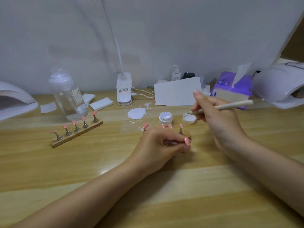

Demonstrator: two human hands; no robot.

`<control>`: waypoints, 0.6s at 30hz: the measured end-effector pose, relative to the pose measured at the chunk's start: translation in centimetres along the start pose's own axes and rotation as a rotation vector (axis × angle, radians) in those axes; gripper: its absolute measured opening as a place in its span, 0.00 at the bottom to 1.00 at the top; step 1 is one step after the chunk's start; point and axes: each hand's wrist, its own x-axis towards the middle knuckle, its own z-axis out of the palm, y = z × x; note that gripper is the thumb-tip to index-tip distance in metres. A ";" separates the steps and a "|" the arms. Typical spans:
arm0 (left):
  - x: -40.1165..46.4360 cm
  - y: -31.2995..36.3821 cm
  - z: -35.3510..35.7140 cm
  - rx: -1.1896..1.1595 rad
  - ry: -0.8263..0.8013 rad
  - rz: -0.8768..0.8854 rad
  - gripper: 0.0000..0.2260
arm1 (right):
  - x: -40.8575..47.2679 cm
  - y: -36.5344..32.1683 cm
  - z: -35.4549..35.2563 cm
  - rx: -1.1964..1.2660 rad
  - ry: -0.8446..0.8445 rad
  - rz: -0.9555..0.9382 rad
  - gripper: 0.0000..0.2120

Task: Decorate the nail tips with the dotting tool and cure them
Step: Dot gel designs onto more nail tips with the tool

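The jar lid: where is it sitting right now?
In the head view, the jar lid lies upturned on the table, right of the open jar, just under the dotting tool tip.

Left hand (pixel 162 143) curled low with fingertips pinched, right hand (pixel 213 116) raised, fingers pinching

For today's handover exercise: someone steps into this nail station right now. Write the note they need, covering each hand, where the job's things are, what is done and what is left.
Left hand: rests on the table, pinching a stem with a plain pink nail tip.
Right hand: holds the dotting tool, its fine end near the lid.
Open white gel pot sits behind the near stand.
Done: near-stand tips beside the pot show white dots.
Left: the held tip, plus five plain tips on the far stand; then curing. Lamps stand at the left edge and right edge.
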 end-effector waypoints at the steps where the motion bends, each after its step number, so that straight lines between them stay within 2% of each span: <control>1: 0.0 0.1 0.0 0.013 0.003 0.006 0.03 | 0.6 0.0 0.2 -0.039 -0.023 -0.006 0.20; 4: 0.1 0.2 0.0 -0.003 0.010 -0.006 0.04 | 2.3 0.0 1.3 -0.221 -0.134 -0.056 0.16; 6: 0.1 0.2 -0.1 -0.025 0.008 -0.019 0.04 | 3.3 0.4 2.2 -0.307 -0.182 -0.058 0.17; 11: 0.1 0.2 -0.1 -0.014 0.018 -0.008 0.04 | 4.9 1.5 3.7 -0.504 -0.166 -0.110 0.21; 18: 0.1 -0.3 0.0 -0.057 -0.002 -0.015 0.05 | 5.3 1.9 4.5 -0.640 -0.194 -0.198 0.19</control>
